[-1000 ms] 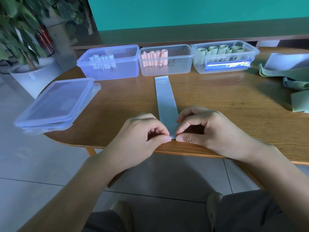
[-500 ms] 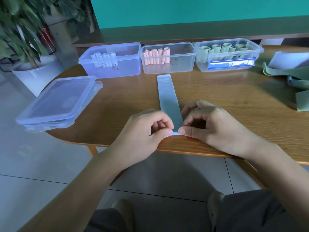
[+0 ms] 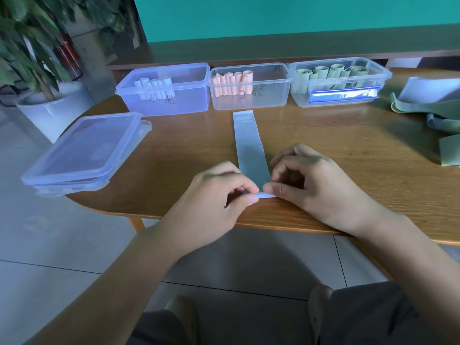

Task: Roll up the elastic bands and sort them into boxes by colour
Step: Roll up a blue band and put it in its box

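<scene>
A pale blue elastic band [image 3: 249,143] lies flat on the wooden table [image 3: 336,150], stretching from the pink box toward me. My left hand [image 3: 214,200] and my right hand [image 3: 313,185] both pinch its near end, which is folded over into a small first turn. At the back stand three clear boxes: the left box [image 3: 184,100] holds white-blue rolls, the middle box [image 3: 268,95] holds pink rolls, and the right box [image 3: 373,75] holds green rolls.
A stack of box lids [image 3: 84,153] sits on the table's left end. Loose green bands [image 3: 445,125] and a pale blue band [image 3: 428,88] lie at the right. A potted plant [image 3: 37,58] stands on the floor to the left.
The near end of the band has been turned over a little more between my fingers. Both hands stay in nearly the same place.
</scene>
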Tool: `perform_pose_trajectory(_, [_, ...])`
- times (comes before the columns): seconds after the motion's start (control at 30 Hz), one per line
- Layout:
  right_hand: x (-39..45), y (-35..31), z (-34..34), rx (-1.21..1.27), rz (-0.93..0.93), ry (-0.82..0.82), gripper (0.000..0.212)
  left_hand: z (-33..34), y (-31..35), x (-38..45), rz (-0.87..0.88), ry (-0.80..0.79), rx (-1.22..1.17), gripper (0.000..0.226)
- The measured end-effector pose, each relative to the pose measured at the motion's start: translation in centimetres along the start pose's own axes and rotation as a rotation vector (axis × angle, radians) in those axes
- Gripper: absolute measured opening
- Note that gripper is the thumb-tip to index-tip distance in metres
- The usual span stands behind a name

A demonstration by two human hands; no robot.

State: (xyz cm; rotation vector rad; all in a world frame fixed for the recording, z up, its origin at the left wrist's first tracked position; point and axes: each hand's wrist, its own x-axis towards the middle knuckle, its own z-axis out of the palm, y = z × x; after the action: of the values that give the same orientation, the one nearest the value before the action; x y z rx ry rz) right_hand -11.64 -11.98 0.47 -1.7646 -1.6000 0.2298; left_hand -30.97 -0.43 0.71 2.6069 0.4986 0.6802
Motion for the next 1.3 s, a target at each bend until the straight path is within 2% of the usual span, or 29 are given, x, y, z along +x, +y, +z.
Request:
perform_pose_trajectory(0.2, [-0.3, 0.2, -0.3, 0.026, -0.107, -0.065, 0.012, 0.1, -0.3, 0.2, -0.002, 0.012, 0.023, 0.013])
perform_pose_trajectory(0.43, [-0.1, 0.4, 0.0, 0.006, -0.106, -0.013, 0.010, 0.2, -0.2, 0.0, -0.012, 0.082, 0.009, 0.009])
perform_pose_trajectory(0.6, [0.0, 0.5, 0.1, -0.016, -0.105, 0.005, 0.009, 0.2, -0.1, 0.2, -0.034, 0.065, 0.018, 0.004])
perform_pose_trajectory(0.77, [0.0, 0.6, 0.4, -0.089, -0.151, 0.058, 0.017, 0.4, -0.3, 0.5, -0.049, 0.058, 0.023, 0.006])
perform_pose_trajectory(1.3, [0.7, 1.0, 0.5, -0.097, -0.155, 0.035, 0.004, 0.3, -0.4, 0.8, -0.056, 0.110, 0.075, 0.010])
